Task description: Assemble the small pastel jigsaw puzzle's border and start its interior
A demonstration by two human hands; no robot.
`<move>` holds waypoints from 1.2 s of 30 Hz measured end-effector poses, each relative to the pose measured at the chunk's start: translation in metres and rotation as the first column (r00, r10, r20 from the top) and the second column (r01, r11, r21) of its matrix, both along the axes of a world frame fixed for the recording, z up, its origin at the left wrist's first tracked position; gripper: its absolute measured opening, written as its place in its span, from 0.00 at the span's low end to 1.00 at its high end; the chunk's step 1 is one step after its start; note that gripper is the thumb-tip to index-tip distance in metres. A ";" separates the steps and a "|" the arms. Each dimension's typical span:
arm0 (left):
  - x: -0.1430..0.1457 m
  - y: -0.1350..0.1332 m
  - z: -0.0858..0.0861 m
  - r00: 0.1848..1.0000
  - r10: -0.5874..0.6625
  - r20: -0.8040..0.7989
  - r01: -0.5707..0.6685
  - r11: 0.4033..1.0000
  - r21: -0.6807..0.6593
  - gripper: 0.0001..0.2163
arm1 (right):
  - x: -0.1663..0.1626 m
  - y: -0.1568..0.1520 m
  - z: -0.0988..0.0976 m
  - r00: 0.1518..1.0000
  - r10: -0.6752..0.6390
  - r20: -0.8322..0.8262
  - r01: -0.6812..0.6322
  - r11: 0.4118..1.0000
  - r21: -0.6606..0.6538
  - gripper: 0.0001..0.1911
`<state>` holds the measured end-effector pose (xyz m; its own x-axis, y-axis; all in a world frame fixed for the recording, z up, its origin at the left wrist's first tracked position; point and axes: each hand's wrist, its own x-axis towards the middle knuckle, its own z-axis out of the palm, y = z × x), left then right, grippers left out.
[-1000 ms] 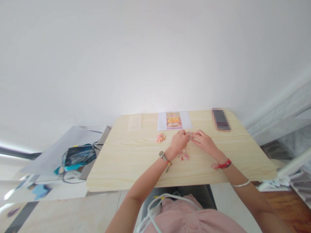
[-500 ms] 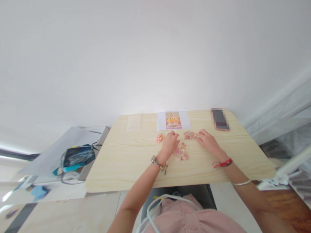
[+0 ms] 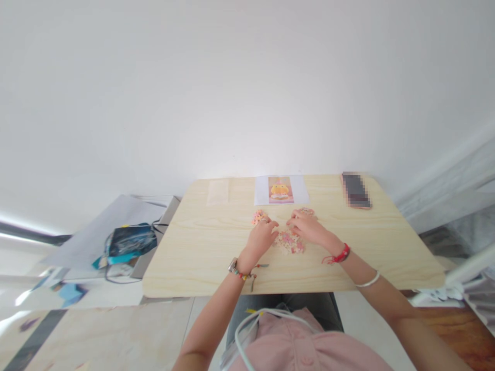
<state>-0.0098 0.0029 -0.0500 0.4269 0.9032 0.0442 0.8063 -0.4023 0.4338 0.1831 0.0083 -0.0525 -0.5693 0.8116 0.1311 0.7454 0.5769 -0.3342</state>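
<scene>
1. My left hand [image 3: 263, 238] has its fingers bent beside the near pile of puzzle pieces [image 3: 290, 243]; I cannot tell whether it grips one.
2. My right hand [image 3: 309, 229] reaches in from the other side, fingers curled at that pile's far edge, perhaps so both hands can work it together; whether a piece is pinched is too small to see.
3. An orange-toned pile [image 3: 258, 216] and a pinkish pile [image 3: 308, 211] lie apart on the surface [image 3: 201, 247], probably sorted by colour.
4. The printed sheet [image 3: 281, 189] lies beyond my hands, presumably there for easy viewing.
</scene>
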 end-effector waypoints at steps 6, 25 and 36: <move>-0.001 -0.003 -0.003 1.000 0.009 0.020 -0.009 1.000 -0.017 0.08 | -0.004 0.014 0.000 0.994 0.049 0.093 -0.042 0.996 -0.083 0.08; 0.003 0.003 0.010 0.868 -0.037 0.495 0.073 0.996 -0.055 0.07 | 0.005 -0.015 0.023 0.968 0.010 -0.249 0.058 0.963 0.265 0.15; -0.003 0.000 0.015 0.841 -0.072 0.537 0.156 0.981 -0.113 0.10 | 0.002 -0.014 0.020 0.927 0.061 -0.371 0.042 0.964 0.263 0.11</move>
<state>-0.0129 0.0024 -0.0351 0.4770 0.8635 0.1641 0.3900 -0.3753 0.8409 0.1846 -0.0056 -0.0329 -0.4449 0.7133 0.5415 0.5902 0.6883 -0.4218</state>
